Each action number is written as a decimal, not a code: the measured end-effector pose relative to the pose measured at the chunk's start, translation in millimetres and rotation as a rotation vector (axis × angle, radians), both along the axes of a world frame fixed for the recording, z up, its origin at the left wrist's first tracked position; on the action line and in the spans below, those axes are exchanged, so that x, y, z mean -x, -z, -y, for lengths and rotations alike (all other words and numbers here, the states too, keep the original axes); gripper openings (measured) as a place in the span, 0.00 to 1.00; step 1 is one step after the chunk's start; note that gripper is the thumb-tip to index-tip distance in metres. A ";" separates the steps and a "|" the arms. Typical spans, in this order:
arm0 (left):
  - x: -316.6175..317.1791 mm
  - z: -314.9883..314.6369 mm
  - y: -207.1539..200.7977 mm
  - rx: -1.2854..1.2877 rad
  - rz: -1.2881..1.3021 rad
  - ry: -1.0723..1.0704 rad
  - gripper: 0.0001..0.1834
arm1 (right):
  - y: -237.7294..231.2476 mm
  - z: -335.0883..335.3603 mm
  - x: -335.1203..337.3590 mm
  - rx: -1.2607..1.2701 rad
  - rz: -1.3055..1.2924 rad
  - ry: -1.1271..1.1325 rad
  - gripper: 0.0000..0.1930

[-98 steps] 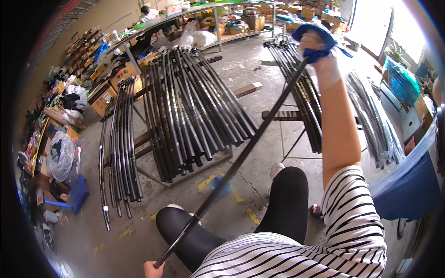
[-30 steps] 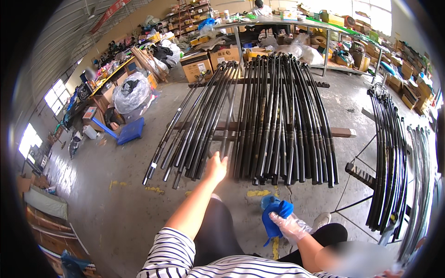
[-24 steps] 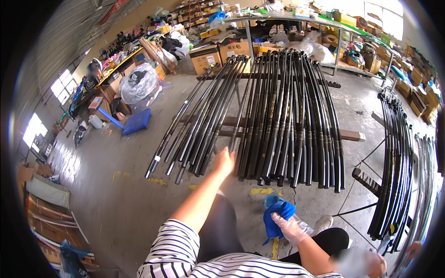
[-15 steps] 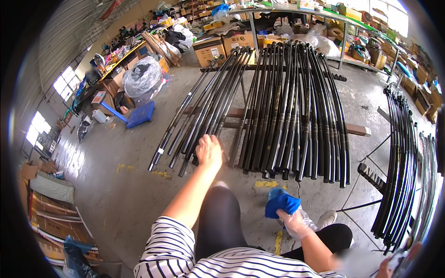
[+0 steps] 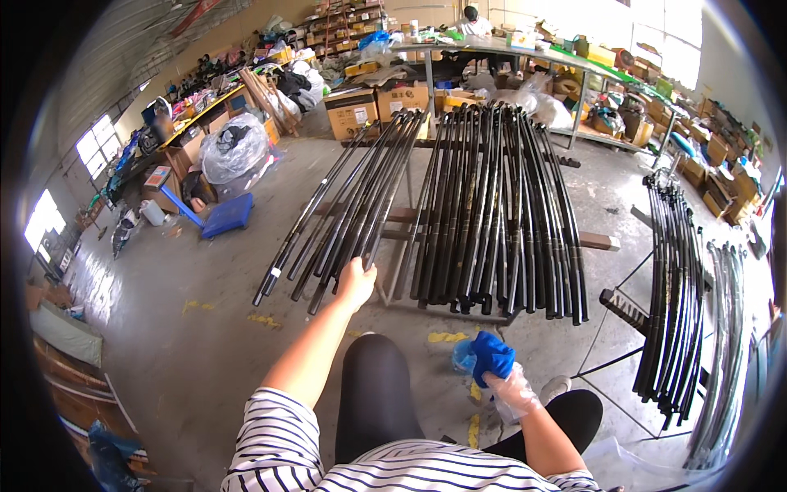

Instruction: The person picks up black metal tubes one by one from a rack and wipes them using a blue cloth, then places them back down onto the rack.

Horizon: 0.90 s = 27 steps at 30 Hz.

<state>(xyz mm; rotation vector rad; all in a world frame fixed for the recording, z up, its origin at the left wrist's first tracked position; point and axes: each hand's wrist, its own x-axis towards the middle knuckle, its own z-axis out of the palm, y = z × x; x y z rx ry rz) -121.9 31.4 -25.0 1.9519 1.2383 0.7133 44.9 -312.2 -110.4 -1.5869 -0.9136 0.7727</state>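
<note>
Long black rods (image 5: 492, 221) lie side by side in a broad row, their thicker ends toward me. To the left is a smaller, looser group of rods (image 5: 328, 221). My left hand (image 5: 357, 283) is closed round the near end of a rod at the right side of that group; the palm hides part of it. My right hand (image 5: 510, 389), in a clear plastic glove, grips a bunched blue cloth (image 5: 493, 355) low in front of my right knee. A light blue object (image 5: 464, 357), partly behind the cloth, shows near the floor; its kind is unclear.
A rack of black rods (image 5: 672, 303) stands at the right, beside plastic-wrapped rods (image 5: 723, 353). A blue platform cart (image 5: 228, 216) and a plastic-wrapped bundle (image 5: 235, 150) are at left. Behind are cartons (image 5: 352, 113), a cluttered workbench (image 5: 500, 49) and a person (image 5: 474, 23).
The view has tipped up a little and turned right, bringing a person at the back into sight. My left hand, blurred before, now shows closed on a rod. My right hand still holds the cloth.
</note>
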 end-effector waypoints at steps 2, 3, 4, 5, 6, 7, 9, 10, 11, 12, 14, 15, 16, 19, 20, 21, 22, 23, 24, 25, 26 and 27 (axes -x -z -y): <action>10.3 10.5 -1.1 -0.158 0.018 0.028 0.14 | -21.8 4.3 3.6 -0.102 -0.264 -0.161 0.21; 16.8 18.5 -2.3 -0.236 0.028 0.042 0.14 | -36.4 8.8 9.5 -0.117 -0.397 -0.136 0.22; 24.1 29.9 -1.5 -0.281 0.071 0.049 0.14 | -63.8 12.2 24.1 -0.137 -0.526 -0.106 0.23; 26.3 43.9 0.8 -0.321 0.124 0.075 0.13 | -82.9 17.5 32.6 -0.164 -0.647 -0.057 0.24; 33.0 62.3 -7.5 -0.277 0.154 0.143 0.12 | -86.7 27.8 37.3 -0.165 -0.651 0.114 0.26; 45.5 80.5 -12.8 -0.232 0.176 0.212 0.12 | -93.9 34.7 31.2 -0.160 -0.638 0.145 0.26; 76.0 108.1 -9.6 -0.135 0.257 0.255 0.12 | -121.6 44.4 15.6 -0.161 -0.633 0.208 0.27; 95.0 117.4 -3.1 -0.097 0.231 0.270 0.12 | -158.2 44.7 8.7 -0.226 -0.695 0.193 0.27; 111.2 131.8 -8.8 -0.068 0.167 0.292 0.12 | -196.0 41.3 -3.4 -0.291 -0.760 0.179 0.27; 130.7 133.2 15.1 -0.012 0.174 0.327 0.13 | -223.3 39.5 -15.3 -0.394 -0.723 0.233 0.27; 148.1 151.8 25.4 -0.072 0.123 0.465 0.16 | -238.2 39.9 -65.4 -0.525 -0.660 0.334 0.27; 156.8 162.6 20.9 -0.105 0.098 0.509 0.17 | -257.3 38.3 -82.9 -0.562 -0.603 0.350 0.27; 157.2 179.2 6.2 -0.064 0.041 0.545 0.16 | -249.7 46.4 -127.5 -0.710 -0.686 0.326 0.26; 183.4 194.2 -11.9 -0.128 -0.132 0.607 0.16 | -305.2 58.9 -165.4 -0.970 -0.497 0.471 0.24; 193.2 194.1 -8.9 -0.174 -0.176 0.632 0.15 | -312.8 73.7 -183.2 -1.060 -0.403 0.447 0.24; 204.5 193.7 -2.6 -0.217 -0.223 0.642 0.15 | -334.8 83.8 -174.6 -1.070 -0.390 0.420 0.24; 213.9 189.3 6.6 -0.214 -0.168 0.638 0.15 | -332.9 106.9 -210.3 -1.115 -0.354 0.449 0.19; 227.2 184.4 15.0 -0.268 -0.196 0.595 0.14 | -340.2 112.4 -211.7 -1.129 -0.224 0.402 0.20; 239.3 179.0 23.1 -0.321 -0.219 0.558 0.14 | -345.0 122.8 -221.7 -1.084 -0.174 0.503 0.17; 244.9 175.9 26.9 -0.373 -0.243 0.521 0.14 | -349.9 134.3 -233.5 -1.034 -0.124 0.603 0.15; 247.3 174.8 27.0 -0.417 -0.244 0.460 0.14 | -357.8 143.6 -243.7 -1.023 -0.190 0.415 0.11; 245.6 170.2 30.3 -0.372 -0.283 0.397 0.13 | -360.2 151.2 -252.0 -1.005 -0.253 0.227 0.10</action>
